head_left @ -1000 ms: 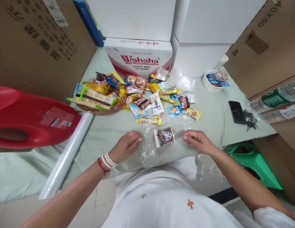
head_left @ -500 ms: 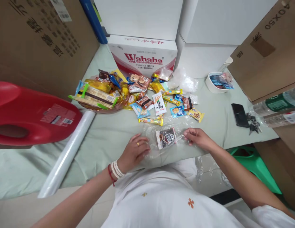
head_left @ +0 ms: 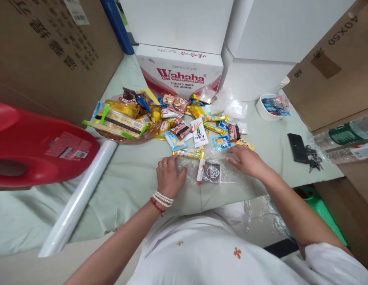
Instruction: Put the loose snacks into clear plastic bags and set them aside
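My left hand [head_left: 169, 176] rests palm down on the cloth, thumb apart. Its fingertips are at the left end of a yellow stick-shaped snack packet [head_left: 188, 154] and the edge of a clear plastic bag [head_left: 190, 168]. Inside or under that bag lies a dark snack packet [head_left: 212, 172] with white lettering. To its right, my right hand [head_left: 246, 160] is open over the bag's right side, fingers apart. Partly behind those fingers is a yellow packet [head_left: 245, 143]. A blue packet [head_left: 222, 143] and a white packet [head_left: 199, 132] lie close by.
A bowl [head_left: 118, 137] heaped with wrapped snacks stands at left, beside a plastic film roll [head_left: 78, 198] and red jug [head_left: 47, 144]. Behind is a Wahaha box [head_left: 181, 71]. Rightward are a white tub [head_left: 268, 113], phone [head_left: 298, 148], keys [head_left: 314, 160] and bottles [head_left: 341, 132].
My left hand has moved forward to the yellow stick packet. My right hand has opened from its pinch on the clear bag and shifted forward toward the yellow packet.
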`<state>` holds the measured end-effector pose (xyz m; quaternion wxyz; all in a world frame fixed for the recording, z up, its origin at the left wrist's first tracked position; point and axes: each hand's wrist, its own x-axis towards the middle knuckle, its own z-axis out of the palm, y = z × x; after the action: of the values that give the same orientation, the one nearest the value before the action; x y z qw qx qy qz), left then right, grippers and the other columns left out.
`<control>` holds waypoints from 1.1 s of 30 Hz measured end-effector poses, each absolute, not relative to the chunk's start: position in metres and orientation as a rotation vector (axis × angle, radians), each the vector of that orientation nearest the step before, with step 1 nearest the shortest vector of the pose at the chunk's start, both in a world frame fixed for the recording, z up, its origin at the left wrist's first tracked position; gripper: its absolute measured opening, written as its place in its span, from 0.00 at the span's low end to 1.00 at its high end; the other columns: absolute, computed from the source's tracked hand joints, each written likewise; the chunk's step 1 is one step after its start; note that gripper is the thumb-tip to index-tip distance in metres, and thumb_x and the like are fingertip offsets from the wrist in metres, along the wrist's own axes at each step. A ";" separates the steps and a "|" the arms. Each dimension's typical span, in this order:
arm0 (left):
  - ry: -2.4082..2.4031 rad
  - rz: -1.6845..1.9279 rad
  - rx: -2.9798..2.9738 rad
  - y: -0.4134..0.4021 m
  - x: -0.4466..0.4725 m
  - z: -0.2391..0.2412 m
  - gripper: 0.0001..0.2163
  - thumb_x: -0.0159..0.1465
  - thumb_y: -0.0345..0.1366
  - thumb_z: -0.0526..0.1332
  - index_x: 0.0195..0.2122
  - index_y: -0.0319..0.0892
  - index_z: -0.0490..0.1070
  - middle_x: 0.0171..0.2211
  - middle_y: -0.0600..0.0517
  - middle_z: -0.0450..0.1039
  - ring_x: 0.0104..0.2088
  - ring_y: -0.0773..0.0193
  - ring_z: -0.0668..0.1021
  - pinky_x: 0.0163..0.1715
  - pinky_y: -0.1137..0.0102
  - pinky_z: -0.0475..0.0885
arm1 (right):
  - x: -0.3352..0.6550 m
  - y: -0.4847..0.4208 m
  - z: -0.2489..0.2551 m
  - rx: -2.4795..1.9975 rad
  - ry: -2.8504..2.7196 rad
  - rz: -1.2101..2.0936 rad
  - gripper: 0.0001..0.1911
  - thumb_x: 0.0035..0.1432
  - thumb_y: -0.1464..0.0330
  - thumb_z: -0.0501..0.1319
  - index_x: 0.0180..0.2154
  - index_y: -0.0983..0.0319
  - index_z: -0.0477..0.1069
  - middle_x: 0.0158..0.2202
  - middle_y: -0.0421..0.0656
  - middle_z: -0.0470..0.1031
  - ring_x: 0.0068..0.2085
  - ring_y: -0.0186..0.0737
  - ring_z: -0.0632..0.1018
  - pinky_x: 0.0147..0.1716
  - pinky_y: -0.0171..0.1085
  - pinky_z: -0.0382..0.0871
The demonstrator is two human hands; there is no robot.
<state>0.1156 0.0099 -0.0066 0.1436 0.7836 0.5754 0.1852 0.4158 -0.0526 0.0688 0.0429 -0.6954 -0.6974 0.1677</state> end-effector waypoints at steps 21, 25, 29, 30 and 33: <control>1.598 0.619 1.904 0.017 0.126 -0.007 0.03 0.60 0.38 0.63 0.30 0.46 0.73 0.30 0.50 0.73 0.41 0.52 0.75 0.46 0.59 0.67 | 0.382 -0.006 0.052 -1.800 -2.049 0.986 0.12 0.61 0.66 0.67 0.45 0.63 0.74 0.33 0.40 0.77 0.34 0.37 0.74 0.35 0.34 0.62; 1.544 0.755 1.894 0.014 0.124 -0.010 0.02 0.57 0.34 0.63 0.29 0.45 0.70 0.36 0.49 0.75 0.44 0.53 0.75 0.46 0.61 0.67 | 0.381 -0.007 0.055 -1.836 -2.180 0.824 0.05 0.59 0.70 0.68 0.40 0.62 0.77 0.26 0.38 0.73 0.32 0.37 0.71 0.33 0.33 0.56; 1.485 0.709 1.898 0.014 0.123 -0.011 0.05 0.58 0.31 0.60 0.27 0.45 0.64 0.30 0.53 0.72 0.36 0.58 0.75 0.41 0.64 0.66 | 0.370 -0.024 0.065 -1.708 -2.256 0.697 0.07 0.65 0.74 0.60 0.38 0.62 0.76 0.33 0.42 0.76 0.36 0.37 0.73 0.34 0.33 0.57; 1.491 0.693 1.917 0.014 0.123 -0.011 0.06 0.58 0.31 0.60 0.27 0.45 0.63 0.30 0.53 0.71 0.36 0.58 0.75 0.41 0.64 0.65 | 0.366 -0.031 0.067 -1.712 -2.276 0.656 0.07 0.67 0.73 0.58 0.38 0.62 0.76 0.36 0.43 0.76 0.36 0.37 0.73 0.33 0.34 0.56; 1.515 0.662 1.984 0.014 0.124 -0.011 0.06 0.59 0.30 0.59 0.27 0.45 0.63 0.30 0.52 0.71 0.37 0.57 0.75 0.40 0.63 0.63 | 0.355 -0.052 0.068 -1.754 -2.361 0.533 0.12 0.72 0.67 0.54 0.40 0.61 0.75 0.40 0.45 0.74 0.33 0.37 0.71 0.31 0.35 0.54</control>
<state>0.1241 0.0144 -0.0114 0.2759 0.7384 0.5638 0.2465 0.3547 -0.0520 0.0684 0.0761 -0.5850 -0.7876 0.1779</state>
